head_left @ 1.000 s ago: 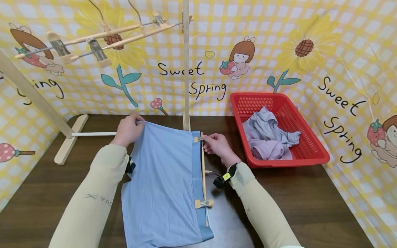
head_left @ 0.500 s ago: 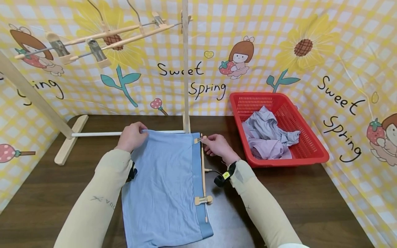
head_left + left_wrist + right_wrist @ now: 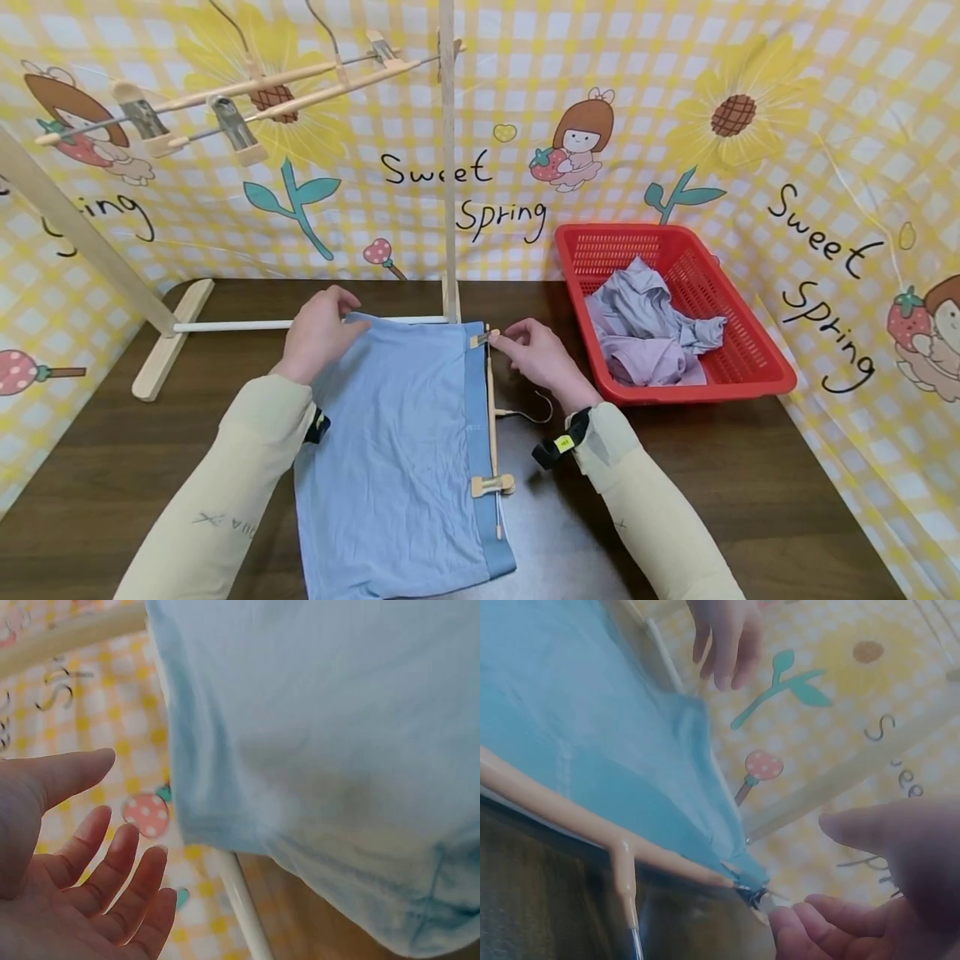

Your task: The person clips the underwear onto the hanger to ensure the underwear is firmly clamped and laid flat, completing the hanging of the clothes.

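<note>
Light blue shorts [image 3: 397,442] lie on the table, waistband to the right. A clip hanger [image 3: 491,417] runs along that waistband, its near clip [image 3: 486,486] and far clip [image 3: 477,340] both on the cloth, its metal hook pointing right. My left hand [image 3: 321,333] hovers by the far left corner of the shorts; the left wrist view shows its fingers [image 3: 120,862] spread and apart from the fabric. At the far clip is my right hand [image 3: 540,357]. In the right wrist view its fingertips [image 3: 787,930] are right at the clip, the thumb lifted well away.
A red basket [image 3: 697,393] with grey and lilac clothes [image 3: 637,300] stands at the back right. Two clip hangers [image 3: 300,98] hang at upper left. The wooden rack's upright [image 3: 450,167] and white lower bar [image 3: 232,326] stand behind the shorts.
My left hand lowered the far edge of the shorts to the table and let go, fingers opening. My right hand loosened its pinch on the far clip, its wrist shifting right.
</note>
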Motion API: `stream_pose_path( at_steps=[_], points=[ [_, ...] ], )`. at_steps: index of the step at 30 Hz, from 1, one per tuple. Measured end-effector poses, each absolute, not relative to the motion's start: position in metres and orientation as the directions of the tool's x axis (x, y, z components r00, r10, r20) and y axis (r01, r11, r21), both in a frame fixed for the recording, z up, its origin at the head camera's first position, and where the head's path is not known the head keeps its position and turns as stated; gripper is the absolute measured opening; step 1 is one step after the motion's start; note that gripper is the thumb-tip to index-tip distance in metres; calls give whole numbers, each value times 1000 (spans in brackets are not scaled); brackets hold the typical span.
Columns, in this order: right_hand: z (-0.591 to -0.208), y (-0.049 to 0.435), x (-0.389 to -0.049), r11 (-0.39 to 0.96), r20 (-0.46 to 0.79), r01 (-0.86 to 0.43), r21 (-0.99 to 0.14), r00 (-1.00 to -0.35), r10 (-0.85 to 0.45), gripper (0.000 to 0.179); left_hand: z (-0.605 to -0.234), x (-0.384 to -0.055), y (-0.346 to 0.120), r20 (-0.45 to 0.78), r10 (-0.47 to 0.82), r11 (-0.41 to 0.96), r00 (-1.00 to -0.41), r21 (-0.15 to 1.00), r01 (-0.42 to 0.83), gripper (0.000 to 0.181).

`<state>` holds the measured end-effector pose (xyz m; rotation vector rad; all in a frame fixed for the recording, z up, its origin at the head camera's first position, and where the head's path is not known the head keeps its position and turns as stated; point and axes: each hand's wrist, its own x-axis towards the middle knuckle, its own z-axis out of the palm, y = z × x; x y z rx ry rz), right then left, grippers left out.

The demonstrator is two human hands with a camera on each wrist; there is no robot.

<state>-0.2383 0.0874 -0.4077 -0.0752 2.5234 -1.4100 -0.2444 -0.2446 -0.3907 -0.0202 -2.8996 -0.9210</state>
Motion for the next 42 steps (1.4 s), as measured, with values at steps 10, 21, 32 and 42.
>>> stream_pose_path(
  at_steps=[10,21,32,42],
  points=[
    [-401,98,-215,541,-189,2,-841,-938,-292,36,-396,-214,-221,85,105,789,-991,599,135,36],
    [-401,116,-189,568,-239,-46,-822,-877,-417,29,-412,-189,-199,68,227,770,-972,599,222,36],
    [-411,127,-169,638,-293,-143,-757,-799,-526,34,-423,-160,-178,64,344,767,-937,556,320,29],
    [-416,126,-156,646,-284,-241,-725,-749,-599,35,-423,-136,-159,-3,438,735,-899,577,356,29]
  ],
)
